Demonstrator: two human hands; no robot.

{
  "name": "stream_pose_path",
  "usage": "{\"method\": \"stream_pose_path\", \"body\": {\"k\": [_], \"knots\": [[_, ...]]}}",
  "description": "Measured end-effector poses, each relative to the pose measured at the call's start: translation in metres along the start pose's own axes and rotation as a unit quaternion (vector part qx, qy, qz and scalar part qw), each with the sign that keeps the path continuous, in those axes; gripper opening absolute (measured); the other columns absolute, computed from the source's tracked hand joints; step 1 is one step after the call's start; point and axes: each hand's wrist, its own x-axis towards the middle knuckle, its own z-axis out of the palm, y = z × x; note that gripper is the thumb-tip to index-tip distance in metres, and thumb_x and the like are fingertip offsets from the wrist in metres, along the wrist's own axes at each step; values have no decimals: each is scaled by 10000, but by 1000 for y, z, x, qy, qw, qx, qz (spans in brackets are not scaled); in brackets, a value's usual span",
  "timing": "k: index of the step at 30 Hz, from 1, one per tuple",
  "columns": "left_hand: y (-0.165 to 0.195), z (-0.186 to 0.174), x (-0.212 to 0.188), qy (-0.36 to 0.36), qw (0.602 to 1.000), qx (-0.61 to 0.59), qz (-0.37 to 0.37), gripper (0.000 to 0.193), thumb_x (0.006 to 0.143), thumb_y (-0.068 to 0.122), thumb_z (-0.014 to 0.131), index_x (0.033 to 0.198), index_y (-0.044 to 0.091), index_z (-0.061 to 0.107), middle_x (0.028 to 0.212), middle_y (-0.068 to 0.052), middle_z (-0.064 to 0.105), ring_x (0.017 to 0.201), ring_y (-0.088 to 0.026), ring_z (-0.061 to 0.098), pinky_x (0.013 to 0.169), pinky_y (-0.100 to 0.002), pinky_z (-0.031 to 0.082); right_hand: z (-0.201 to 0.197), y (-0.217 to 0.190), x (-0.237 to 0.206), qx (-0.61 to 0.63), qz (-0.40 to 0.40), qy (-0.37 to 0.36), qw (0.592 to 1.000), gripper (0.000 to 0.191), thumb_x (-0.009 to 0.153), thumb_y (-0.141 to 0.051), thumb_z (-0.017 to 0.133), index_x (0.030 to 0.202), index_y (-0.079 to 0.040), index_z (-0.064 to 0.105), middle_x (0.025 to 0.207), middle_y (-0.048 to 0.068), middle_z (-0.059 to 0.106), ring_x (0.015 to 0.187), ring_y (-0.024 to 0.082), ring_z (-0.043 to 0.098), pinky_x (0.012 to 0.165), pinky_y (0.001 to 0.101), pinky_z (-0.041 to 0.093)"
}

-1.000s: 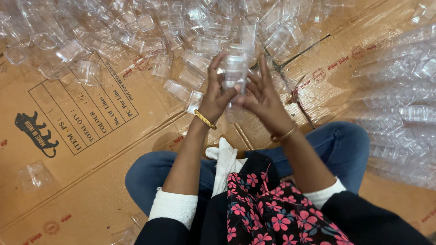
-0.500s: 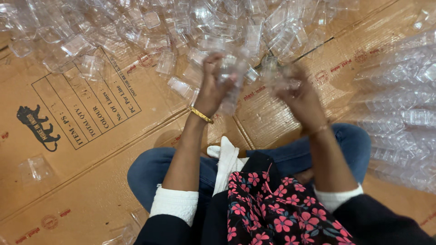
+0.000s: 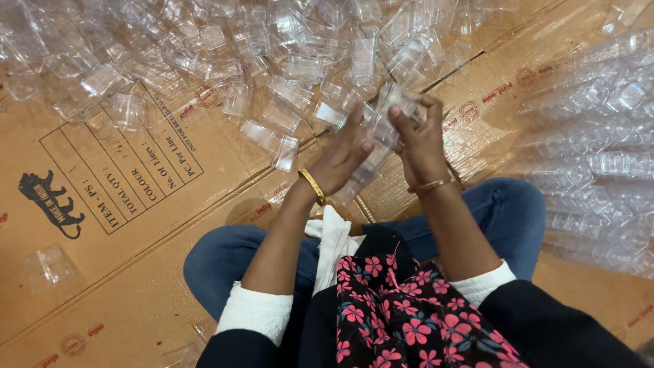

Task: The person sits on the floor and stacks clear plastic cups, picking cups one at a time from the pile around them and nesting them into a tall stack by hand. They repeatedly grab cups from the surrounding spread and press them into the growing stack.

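I sit cross-legged on flattened cardboard. My left hand grips a nested stack of clear plastic cups that slants from my lap up toward the pile. My right hand pinches the top end of the same stack, pressing a clear cup onto it. Both wrists wear gold bangles. A large heap of loose clear plastic cups lies just beyond my hands.
Long finished stacks of clear cups lie in rows at the right. A single loose cup sits at the left on the cardboard. My knees in blue jeans flank a white cloth in my lap.
My right hand reached out to the heap, then came back with a cup to the top of the stack. My left hand kept hold of the stack throughout.
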Motion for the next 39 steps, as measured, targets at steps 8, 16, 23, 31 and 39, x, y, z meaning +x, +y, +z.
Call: {"method": "stream_pose_path", "body": {"k": [8, 16, 23, 31, 39], "knots": [[26, 2, -6, 53, 996, -17, -76, 919, 1015, 722, 241, 1670, 132, -18, 1717, -233, 176, 1560, -388, 272, 1260, -448, 239, 3, 15, -53, 2, 52, -125, 991, 1090, 802, -64, 813, 1559, -350, 84, 1462, 162, 481, 1244, 282, 612, 889, 432, 649], [3, -92, -43, -45, 940, 205, -268, 871, 940, 517, 585, 1650, 176, 214, 1581, -220, 366, 1470, -371, 396, 1194, -439, 318, -2, -11, -28, 83, 13, 17, 996, 1101, 811, 97, 762, 1558, -371, 103, 1436, 202, 482, 1140, 368, 688, 834, 511, 645], [-50, -198, -222, -243, 630, 120, -728, 432, 992, 544, 502, 1224, 222, 673, 1209, -22, 711, 1099, -245, 701, 984, -449, 544, -66, -15, -18, 46, -24, 18, 998, 1109, 872, 93, 771, 1596, -376, 74, 1376, 211, 545, 1112, 312, 705, 869, 478, 666], [-57, -96, 4, -58, 954, 267, -120, 368, 990, 349, 609, 1226, 90, 721, 1335, -171, 621, 1209, -357, 606, 1049, -439, 477, -73, -8, -22, -25, -10, 49, 998, 1115, 869, 23, 766, 1618, -368, 39, 1342, 159, 616, 1054, 278, 737, 743, 361, 635], [-18, -85, 65, -29, 915, 379, -139, 253, 973, 151, 555, 1105, 1, 711, 1214, -222, 669, 1036, -396, 672, 934, -473, 523, -100, -20, -28, -48, -20, 82, 995, 1143, 847, 21, 789, 1635, -339, 44, 1338, 160, 610, 1046, 272, 739, 727, 335, 627]]}}
